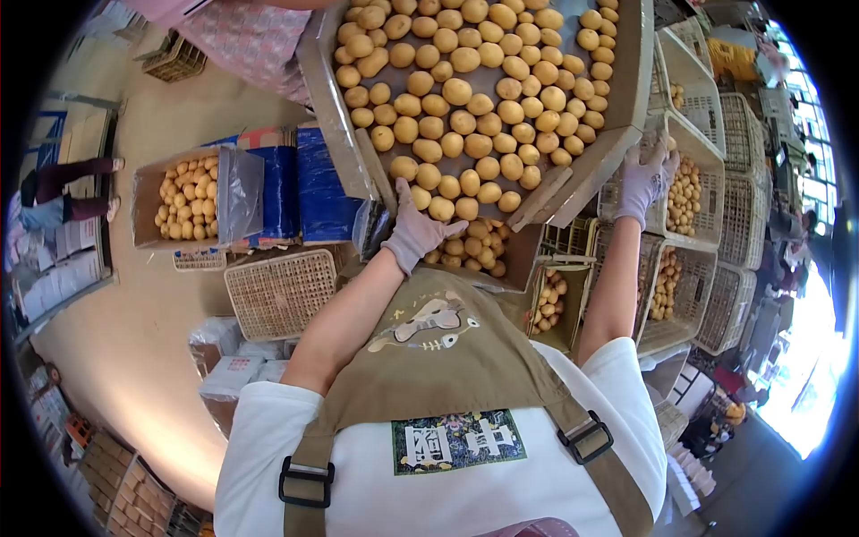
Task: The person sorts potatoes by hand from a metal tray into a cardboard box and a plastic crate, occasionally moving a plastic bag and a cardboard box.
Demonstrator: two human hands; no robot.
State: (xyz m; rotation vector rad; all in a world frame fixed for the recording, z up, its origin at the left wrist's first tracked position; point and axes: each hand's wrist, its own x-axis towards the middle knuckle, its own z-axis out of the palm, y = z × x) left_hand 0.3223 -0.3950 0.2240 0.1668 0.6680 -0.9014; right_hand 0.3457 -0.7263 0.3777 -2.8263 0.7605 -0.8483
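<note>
Many potatoes (pixel 464 59) lie spread on a metal sorting tray (pixel 631 67) in front of me. My left hand (pixel 414 231), in a pale glove, is at the tray's narrow mouth, its fingers spread beside the lowest potatoes. Just below that hand, a box of potatoes (pixel 483 247) sits under the mouth, partly covered by my apron. My right hand (pixel 646 183), also gloved, reaches past the tray's right wall over a plastic crate (pixel 709 192) with potatoes in it. One potato (pixel 671 143) shows at its fingertips, which look curled around it.
On the left stand a lined box of potatoes (pixel 242 192), blue-wrapped boxes (pixel 322 183) and an upturned crate (pixel 282 291). Stacked crates (pixel 741 215) line the right side. A person in a pink patterned garment (pixel 246 45) is at the upper left; another person's legs (pixel 85 192) show farther left.
</note>
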